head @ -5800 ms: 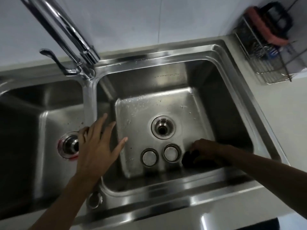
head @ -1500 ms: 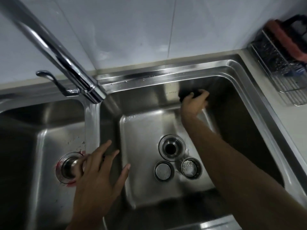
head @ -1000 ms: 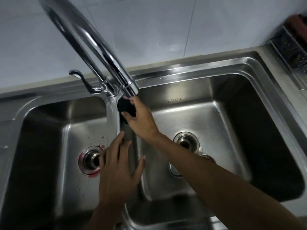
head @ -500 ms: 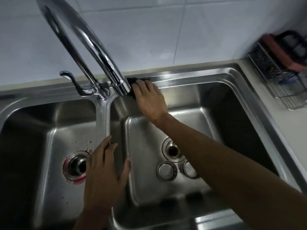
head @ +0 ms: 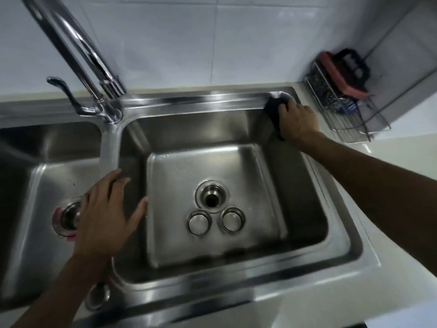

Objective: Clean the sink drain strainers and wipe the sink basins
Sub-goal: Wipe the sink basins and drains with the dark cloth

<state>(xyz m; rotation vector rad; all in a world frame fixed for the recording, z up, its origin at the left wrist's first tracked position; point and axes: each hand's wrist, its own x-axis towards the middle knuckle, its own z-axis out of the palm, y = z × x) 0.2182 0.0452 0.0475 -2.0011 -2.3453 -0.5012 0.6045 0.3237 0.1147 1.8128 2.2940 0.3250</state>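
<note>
Our right hand (head: pixel 298 121) presses a dark cleaning pad (head: pixel 272 109), fingers curled over it, onto the back right corner of the stainless steel right sink basin (head: pixel 293 185). Our left hand (head: pixel 106 210) lies spread flat on the divider. Two round metal drain strainers (head: pixel 198 222), seemingly upside down, sit beside the open drain (head: pixel 212 198).

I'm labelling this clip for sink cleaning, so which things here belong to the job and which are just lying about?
Part of the job:
- dark cloth under the right hand, on the right basin rim
- two strainers by the open drain
- left basin, its drain
- left hand braced on the divider

Just lying about:
- faucet
- wire rack
</note>
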